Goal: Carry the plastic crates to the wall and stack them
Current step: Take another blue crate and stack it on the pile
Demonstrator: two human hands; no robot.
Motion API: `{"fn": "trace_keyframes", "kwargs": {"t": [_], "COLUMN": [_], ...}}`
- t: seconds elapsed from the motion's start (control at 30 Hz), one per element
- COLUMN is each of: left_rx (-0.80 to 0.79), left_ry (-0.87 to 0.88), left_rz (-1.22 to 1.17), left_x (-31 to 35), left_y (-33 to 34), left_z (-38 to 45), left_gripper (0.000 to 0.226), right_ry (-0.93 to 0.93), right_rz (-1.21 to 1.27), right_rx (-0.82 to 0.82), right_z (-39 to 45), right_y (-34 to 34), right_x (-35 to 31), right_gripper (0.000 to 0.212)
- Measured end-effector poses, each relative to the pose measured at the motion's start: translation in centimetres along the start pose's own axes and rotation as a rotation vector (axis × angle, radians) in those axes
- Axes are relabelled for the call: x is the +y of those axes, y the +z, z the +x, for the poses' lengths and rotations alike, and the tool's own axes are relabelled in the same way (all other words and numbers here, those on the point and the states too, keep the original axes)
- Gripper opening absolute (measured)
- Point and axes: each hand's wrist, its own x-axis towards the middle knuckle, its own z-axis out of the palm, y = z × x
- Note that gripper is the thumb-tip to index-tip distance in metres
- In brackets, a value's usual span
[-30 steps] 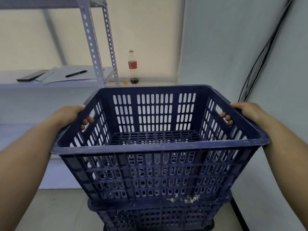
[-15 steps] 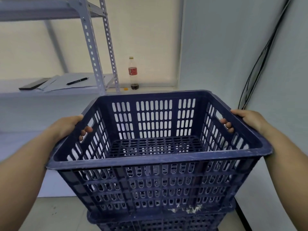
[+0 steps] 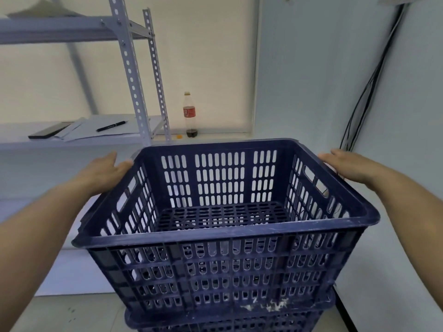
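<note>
A dark blue slotted plastic crate (image 3: 225, 236) sits on top of another blue crate (image 3: 230, 319), whose rim shows at the bottom edge. The stack stands in the room's corner, by the grey wall. My left hand (image 3: 105, 170) lies flat against the top crate's left rim, fingers out of the handle slot. Over on the other side my right hand (image 3: 345, 164) rests at the far right corner of the rim, fingers extended and not curled round anything. The crate is empty inside.
A metal shelving rack (image 3: 136, 75) stands at the left, with papers, a pen (image 3: 110, 126) and a dark flat object on its shelf. A nearly empty cola bottle (image 3: 189, 115) stands on the ledge behind. Black cables (image 3: 364, 97) run down the right wall. Tiled floor shows at lower left.
Both hands have come out of the crate's handle slots and now lie flat on the rim. The crate has settled onto the one below.
</note>
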Motion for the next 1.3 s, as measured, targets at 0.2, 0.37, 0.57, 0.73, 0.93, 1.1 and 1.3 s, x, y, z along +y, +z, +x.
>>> {"fn": "trace_keyframes", "kwargs": {"t": [0.2, 0.37, 0.57, 0.73, 0.93, 1.1, 1.3], "left_rx": [-0.016, -0.136, -0.145, -0.146, -0.148, -0.111, -0.142], "left_ry": [0.117, 0.111, 0.115, 0.109, 0.129, 0.185, 0.185], "left_rz": [0.296, 0.367, 0.366, 0.372, 0.374, 0.454, 0.466], "left_x": [1.3, 1.2, 1.2, 1.5, 1.6, 1.6, 1.7], "left_y": [2.3, 3.2, 2.9, 2.6, 2.1, 1.5, 1.7], "left_z": [-0.6, -0.7, -1.4, -2.1, -2.8, -3.2, -5.8], "left_gripper": [0.078, 0.076, 0.073, 0.075, 0.075, 0.074, 0.073], "right_ry": [-0.168, -0.156, -0.162, -0.144, -0.155, -0.175, -0.172], "right_rz": [-0.325, -0.501, -0.485, -0.496, -0.477, -0.455, -0.484], "right_rx": [0.084, -0.054, -0.034, -0.031, -0.029, 0.017, 0.094], "right_z": [1.4, 2.7, 2.4, 1.2, 0.7, 0.5, -1.1], "right_y": [1.6, 3.4, 3.5, 3.4, 3.2, 1.9, 1.7], "right_x": [-0.6, 0.8, 0.7, 0.3, -0.1, -0.1, 1.3], "right_gripper": [0.048, 0.071, 0.076, 0.078, 0.074, 0.05, 0.046]}}
